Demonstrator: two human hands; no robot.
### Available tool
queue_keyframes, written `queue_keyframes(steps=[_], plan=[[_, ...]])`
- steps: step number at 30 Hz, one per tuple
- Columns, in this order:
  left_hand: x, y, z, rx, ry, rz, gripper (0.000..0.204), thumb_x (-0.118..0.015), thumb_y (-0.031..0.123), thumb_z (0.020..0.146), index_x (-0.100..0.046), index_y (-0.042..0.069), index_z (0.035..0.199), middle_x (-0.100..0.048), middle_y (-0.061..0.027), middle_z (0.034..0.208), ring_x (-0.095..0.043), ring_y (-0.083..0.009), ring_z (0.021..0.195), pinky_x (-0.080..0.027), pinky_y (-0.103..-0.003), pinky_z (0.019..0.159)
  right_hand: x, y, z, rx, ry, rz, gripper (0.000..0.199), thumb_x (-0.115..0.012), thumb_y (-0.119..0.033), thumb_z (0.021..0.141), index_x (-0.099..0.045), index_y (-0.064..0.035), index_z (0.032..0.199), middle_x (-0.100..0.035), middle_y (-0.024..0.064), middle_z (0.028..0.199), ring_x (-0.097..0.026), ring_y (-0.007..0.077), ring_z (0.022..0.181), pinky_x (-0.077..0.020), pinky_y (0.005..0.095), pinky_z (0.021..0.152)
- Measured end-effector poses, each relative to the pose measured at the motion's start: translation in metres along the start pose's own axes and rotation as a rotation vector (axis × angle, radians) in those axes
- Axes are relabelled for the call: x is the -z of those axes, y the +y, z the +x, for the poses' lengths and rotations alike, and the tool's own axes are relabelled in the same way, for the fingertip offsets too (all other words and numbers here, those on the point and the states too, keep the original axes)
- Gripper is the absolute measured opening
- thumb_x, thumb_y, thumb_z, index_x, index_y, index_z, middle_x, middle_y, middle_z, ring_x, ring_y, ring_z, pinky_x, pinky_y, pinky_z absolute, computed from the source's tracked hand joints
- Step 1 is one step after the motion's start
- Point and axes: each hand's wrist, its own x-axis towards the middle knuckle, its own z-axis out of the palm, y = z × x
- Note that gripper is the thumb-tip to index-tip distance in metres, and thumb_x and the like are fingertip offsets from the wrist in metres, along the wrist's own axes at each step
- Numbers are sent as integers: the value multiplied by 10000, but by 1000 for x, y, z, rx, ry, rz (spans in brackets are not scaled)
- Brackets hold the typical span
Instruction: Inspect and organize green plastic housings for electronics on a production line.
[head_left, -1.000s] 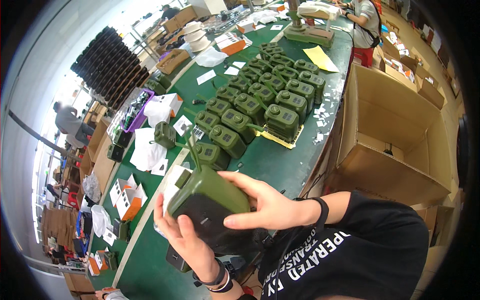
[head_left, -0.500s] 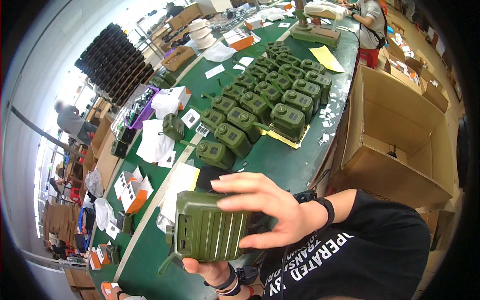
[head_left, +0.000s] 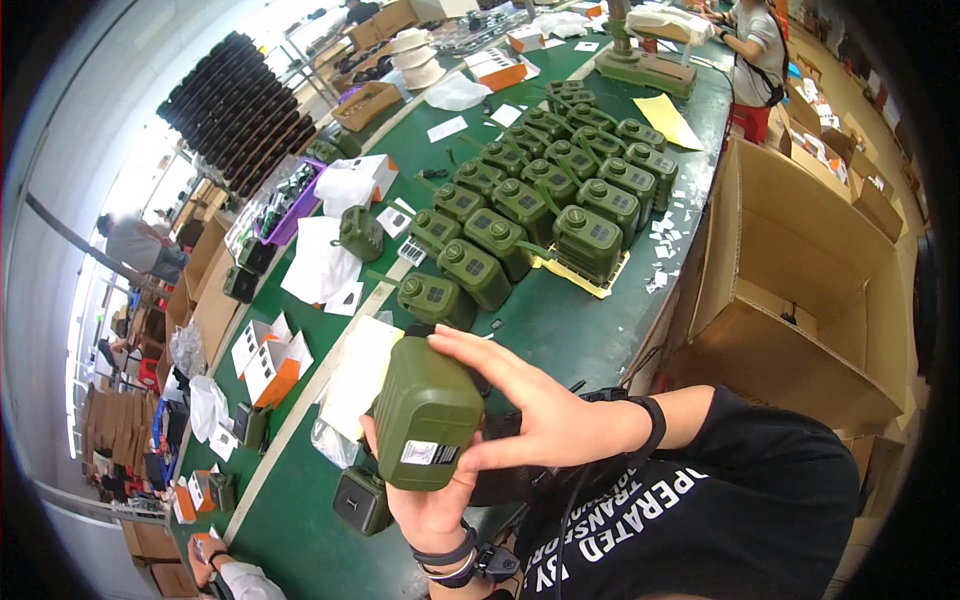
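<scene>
A green jerrycan-shaped speaker (head_left: pixel 425 400) is tilted up between my hands, its flat base with a small white-and-black label facing me. My left hand (head_left: pixel 432 512) supports it from below, with the fingers partly hidden behind it. My right hand (head_left: pixel 535 415) grips its right side, fingers over the upper edge and thumb near the base. Just beside my left hand, a similar green case with a black front (head_left: pixel 360 500) lies on the table. Farther off, several more green jerrycan-shaped speakers (head_left: pixel 520 200) stand in close rows with their caps up.
The green table (head_left: pixel 530 330) holds white and orange boxes (head_left: pixel 270 365), a yellow sheet (head_left: pixel 668 122) and a purple basket (head_left: pixel 290 210). A large open carton (head_left: pixel 800 270) stands at the right. Another person's hand (head_left: pixel 205 555) is at the lower left; a seated person (head_left: pixel 755 50) works at the far right.
The speaker has been turned, so its labelled base shows instead of the ribbed side with the ports. The black-fronted case beside my left hand has come into view.
</scene>
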Motion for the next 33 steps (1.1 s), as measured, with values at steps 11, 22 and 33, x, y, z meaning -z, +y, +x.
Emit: queue_keyframes(steps=[11,22,33], plan=[[4,16,17,178,-106,230,645,-317,586,904,-425,76,1283,-551,-123,1175,-577,-246,1035,-507,-394,829,10,14,8,-362,-66,333,824,-689,-316,794,-219,2,1390,-311,147,1376,-369,237,1235,-307,366,1017],[-24,12,1,-422,-27,1330,977,-551,576,809,-43,22,1433,-305,-158,1387,-441,-263,1193,-380,-338,975,5,19,6,-397,-207,565,917,-742,-215,746,-140,1,1403,-303,168,1334,-337,236,1246,-331,335,1009],[-27,4,16,-484,38,1624,983,-713,436,682,-210,18,1415,-472,-167,1246,-556,-229,1036,-490,-309,799,-2,9,-7,-581,-211,994,860,-634,-308,854,-70,71,1380,-382,171,1287,-414,218,1181,-331,333,1010]])
